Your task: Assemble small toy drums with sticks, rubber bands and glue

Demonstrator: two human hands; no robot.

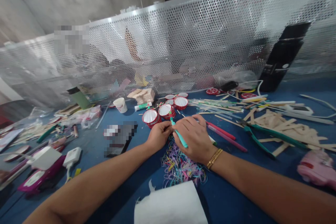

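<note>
Right hand (193, 134) holds a slim, straight, turquoise pen-like stick (180, 137).

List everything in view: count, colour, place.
tubs: several, red and white, centre
loops: many, mixed, centre front
roll: one, white, front
pliers: one, green handles, right
wooden sticks: many, pale, right
rods: two, red and pink, right
unclear object: one, pink, right
cup: one, white, left
bottle: one, green, rear left
case: one, black, rear right
screen: one, silver, back
blurred clutter: uncounted, mixed, left
slim stick: one, teal, centre
bracelet: one, gold, centre right
left hand: one, bare, centre
right hand: one, bare, centre
</note>
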